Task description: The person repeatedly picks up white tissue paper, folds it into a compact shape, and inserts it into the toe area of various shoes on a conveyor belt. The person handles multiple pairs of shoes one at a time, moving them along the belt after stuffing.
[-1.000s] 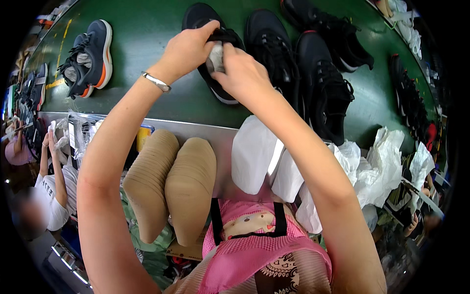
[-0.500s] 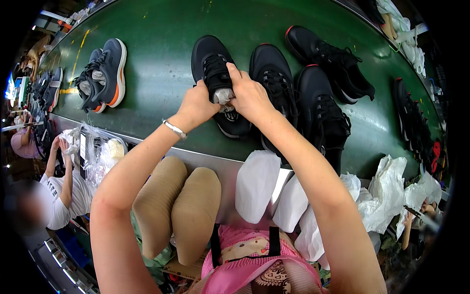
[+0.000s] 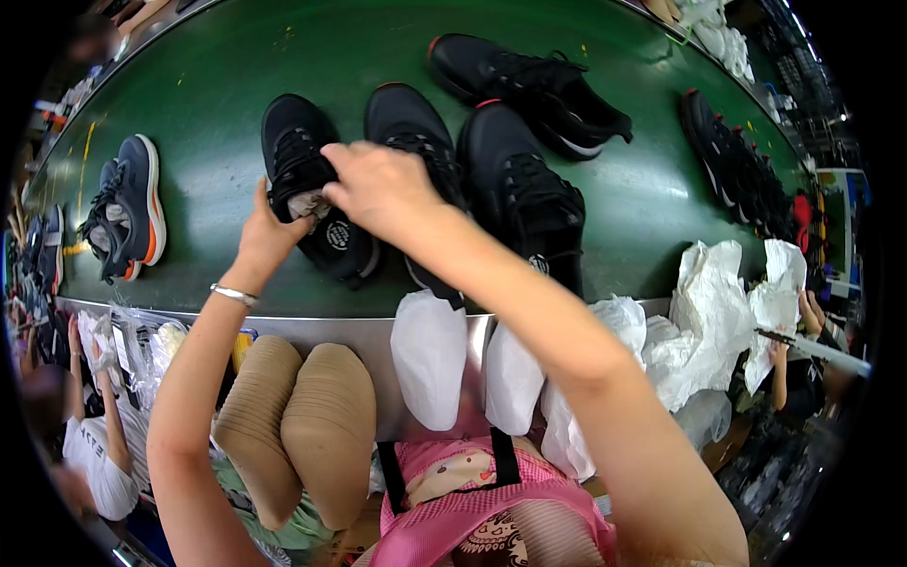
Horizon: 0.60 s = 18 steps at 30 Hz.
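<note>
A black lace-up sneaker (image 3: 296, 128) lies on the green work surface (image 3: 227, 57), toe pointing away from me. Crumpled pale paper (image 3: 308, 203) sticks out of its opening. My left hand (image 3: 268, 236) is closed on the near left side of the collar, thumb by the paper. From the right, my right hand (image 3: 383, 184), slightly blurred, grips the collar and tongue area, its forearm crossing over the neighbouring shoes. Just right of it lie a second black sneaker (image 3: 404, 113) and a third black sneaker (image 3: 501, 142). Another black sneaker (image 3: 539, 90) rests on its side beyond them.
Grey sneakers with orange-and-white soles (image 3: 132, 208) stand at left, more black shoes (image 3: 727, 161) at far right. Along the near metal edge are two tan padded forms (image 3: 329, 425), white paper-wrapped shapes (image 3: 430, 359) and crumpled white paper (image 3: 704, 302). Other people work at both sides.
The view has shifted, so the shoes and both hands appear farther left. My right hand has moved slightly across the shoe's collar, and my left hand sits lower along its side.
</note>
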Available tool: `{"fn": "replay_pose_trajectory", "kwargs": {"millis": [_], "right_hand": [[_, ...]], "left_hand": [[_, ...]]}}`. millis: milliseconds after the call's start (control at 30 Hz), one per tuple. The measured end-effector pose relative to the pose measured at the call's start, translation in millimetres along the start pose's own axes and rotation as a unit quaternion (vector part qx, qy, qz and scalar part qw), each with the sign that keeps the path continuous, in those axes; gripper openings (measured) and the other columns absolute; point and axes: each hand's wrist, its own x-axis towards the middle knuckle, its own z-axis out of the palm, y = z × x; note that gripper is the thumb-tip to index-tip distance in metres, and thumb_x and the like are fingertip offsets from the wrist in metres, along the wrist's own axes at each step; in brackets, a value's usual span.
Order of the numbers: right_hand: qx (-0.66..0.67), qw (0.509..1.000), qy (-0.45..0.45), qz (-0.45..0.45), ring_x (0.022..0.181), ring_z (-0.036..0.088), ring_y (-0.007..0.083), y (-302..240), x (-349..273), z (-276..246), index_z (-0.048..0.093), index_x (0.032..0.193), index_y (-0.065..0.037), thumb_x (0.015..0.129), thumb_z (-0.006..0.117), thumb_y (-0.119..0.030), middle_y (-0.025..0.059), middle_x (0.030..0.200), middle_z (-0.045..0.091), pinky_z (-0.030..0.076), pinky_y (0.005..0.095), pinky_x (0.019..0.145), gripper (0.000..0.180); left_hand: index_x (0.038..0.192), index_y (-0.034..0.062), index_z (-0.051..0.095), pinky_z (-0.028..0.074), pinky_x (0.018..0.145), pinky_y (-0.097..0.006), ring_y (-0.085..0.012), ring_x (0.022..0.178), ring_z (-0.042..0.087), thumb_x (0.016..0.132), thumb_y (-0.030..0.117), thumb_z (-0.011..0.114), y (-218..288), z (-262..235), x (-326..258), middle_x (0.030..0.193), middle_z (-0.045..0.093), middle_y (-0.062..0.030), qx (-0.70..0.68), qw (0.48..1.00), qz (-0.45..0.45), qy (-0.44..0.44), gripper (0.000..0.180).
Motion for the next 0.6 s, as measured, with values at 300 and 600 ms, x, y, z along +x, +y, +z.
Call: {"fn": "replay_pose_trajectory", "kwargs": {"millis": [300,600], "right_hand": [[-0.414,0.907,-0.039,0.068,0.102,0.055,0.0231,234,-110,-125,0.059,0.103,-0.007,0.075,0.064,-0.011,0.0076,0.100,0.062,0.039,0.0390,0.090,0.029],[-0.165,0.914,-0.184,0.323,0.092,0.063,0.0313,214,-204,-174,0.061,0.096,-0.002,0.071,0.071,-0.038,0.0156,0.089,0.066,0.046,0.0422,0.084,0.045]], "left_hand": [[0.138,0.0103,0.028,0.060,0.055,-0.039,-0.0276,0.091,0.064,0.082,0.006,0.051,73,21,-2,0.119,0.055,-0.0148,-0.173,0.966,-0.014,-0.192,0.061],[0.133,0.0051,0.034,0.057,0.073,-0.037,-0.0320,0.097,0.062,0.079,0.016,0.060,117,43,15,0.117,0.055,-0.0196,-0.050,0.991,0.082,-0.098,0.060]]}}
